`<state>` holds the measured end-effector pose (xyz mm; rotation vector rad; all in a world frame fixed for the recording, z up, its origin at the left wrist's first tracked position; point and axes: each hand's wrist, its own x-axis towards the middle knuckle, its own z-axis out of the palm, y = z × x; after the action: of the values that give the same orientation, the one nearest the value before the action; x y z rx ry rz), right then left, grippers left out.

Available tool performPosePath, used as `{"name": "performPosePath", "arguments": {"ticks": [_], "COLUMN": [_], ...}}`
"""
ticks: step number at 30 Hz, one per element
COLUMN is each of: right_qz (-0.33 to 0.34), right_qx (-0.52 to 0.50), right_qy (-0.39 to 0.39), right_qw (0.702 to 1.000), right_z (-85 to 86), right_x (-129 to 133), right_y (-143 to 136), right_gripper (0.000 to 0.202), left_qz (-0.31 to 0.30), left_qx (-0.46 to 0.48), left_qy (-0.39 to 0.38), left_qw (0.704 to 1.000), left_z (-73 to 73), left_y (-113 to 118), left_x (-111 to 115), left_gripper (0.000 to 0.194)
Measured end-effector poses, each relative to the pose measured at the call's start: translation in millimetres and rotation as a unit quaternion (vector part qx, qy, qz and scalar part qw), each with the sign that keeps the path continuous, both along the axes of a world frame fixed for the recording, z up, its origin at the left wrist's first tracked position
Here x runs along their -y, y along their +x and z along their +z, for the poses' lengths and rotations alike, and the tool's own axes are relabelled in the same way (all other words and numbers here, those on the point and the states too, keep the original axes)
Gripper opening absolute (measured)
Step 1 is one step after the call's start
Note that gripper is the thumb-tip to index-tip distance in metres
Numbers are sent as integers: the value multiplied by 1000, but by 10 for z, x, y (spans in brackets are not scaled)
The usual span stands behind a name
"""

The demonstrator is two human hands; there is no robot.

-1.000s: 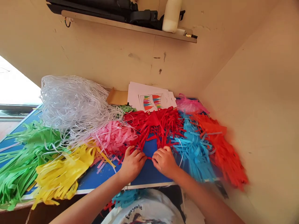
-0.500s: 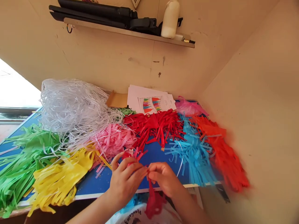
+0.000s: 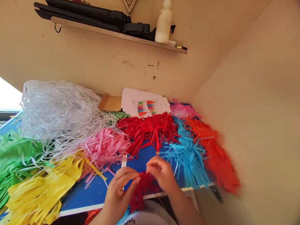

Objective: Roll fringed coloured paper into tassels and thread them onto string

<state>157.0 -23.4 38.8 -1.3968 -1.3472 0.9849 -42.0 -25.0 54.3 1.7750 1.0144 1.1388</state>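
Observation:
My left hand (image 3: 119,189) and my right hand (image 3: 161,173) meet over the front edge of the blue table (image 3: 93,193). Between them hangs a bunch of red paper strips (image 3: 142,192), pinched by both hands at its top and drooping toward my lap. Just beyond the hands lies a larger red strip pile (image 3: 150,129). A pink strip pile (image 3: 106,145) lies to its left and a light blue pile (image 3: 187,156) to its right.
White strips (image 3: 58,112), green strips (image 3: 14,156) and yellow strips (image 3: 39,190) cover the table's left. An orange pile (image 3: 213,156) lies along the right wall. White printed sheets (image 3: 145,103) and brown card (image 3: 110,102) lean at the back. A shelf (image 3: 117,31) above holds a white bottle (image 3: 162,23).
Both hands pulled back from the red pile to the table's front edge, lifting a red bunch off the table. The bunch now hangs between them; the view has shifted left.

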Motion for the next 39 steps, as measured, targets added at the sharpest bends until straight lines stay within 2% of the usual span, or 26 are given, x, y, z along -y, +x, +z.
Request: {"name": "performPosePath", "arguments": {"ticks": [1, 2, 4, 5, 6, 7, 10, 12, 14, 15, 17, 18, 20, 23, 28, 34, 39], "right_qz": [-45, -99, -109, -103, -92, -83, -77, -90, -92, -78, -4, 35, 76, 63, 1, 20, 12], "right_qx": [123, 263, 331, 356, 366, 380, 414, 425, 398, 361, 198, 113, -24, -112, -116, -22, -10], "right_qy": [20, 23, 13, 9, 6, 5, 3, 6, 20, 27, 23, 9, -13, -15, -48, 39, 39], "right_qw": [991, 960, 937, 929, 926, 921, 907, 901, 913, 929, 980, 993, 997, 992, 992, 999, 999], "right_z": [-41, -95, -226, -291, -346, -384, -363, -238, -77, -4, 94, 113, 98, 11, -50, 1, -17], "right_x": [-118, -246, -494, -597, -678, -733, -732, -609, -419, -311, -100, -7, 136, 239, 275, 310, 367], "right_y": [157, 319, 601, 701, 770, 811, 823, 771, 654, 566, 342, 222, 10, -162, -183, -223, -262], "right_gripper": [16, 17, 16, 16, 16, 17, 16, 15, 13, 12, 9, 8, 8, 11, 11, 5, 6], "left_qz": [-2, -10, -37, -50, -60, -65, -59, -47, -41, -40, -36, -30, -8, 12, 12, 20, 40], "left_qx": [38, 83, 165, 188, 197, 192, 132, 88, 56, 47, 35, 27, -1, -47, -78, -144, -186], "left_qy": [-76, -165, -323, -373, -399, -402, -351, -316, -303, -303, -299, -283, -215, -102, -35, 29, 93], "left_qw": [996, 983, 931, 907, 894, 893, 925, 943, 951, 951, 953, 958, 977, 994, 996, 989, 977], "left_z": [8, 15, 18, 10, -4, -24, -82, -94, -79, -66, -42, -37, -44, -83, -92, -50, -73], "left_y": [-2, 7, 56, 92, 128, 161, 192, 160, 119, 105, 97, 101, 112, 112, 100, 115, 114], "left_x": [11, 27, 69, 89, 104, 113, 95, 56, 17, 1, -21, -27, -32, -25, -2, 28, 80], "left_gripper": [13, 19, 28, 32, 35, 39, 45, 47, 47, 47, 44, 41, 32, 20, 16, 16, 17]}}
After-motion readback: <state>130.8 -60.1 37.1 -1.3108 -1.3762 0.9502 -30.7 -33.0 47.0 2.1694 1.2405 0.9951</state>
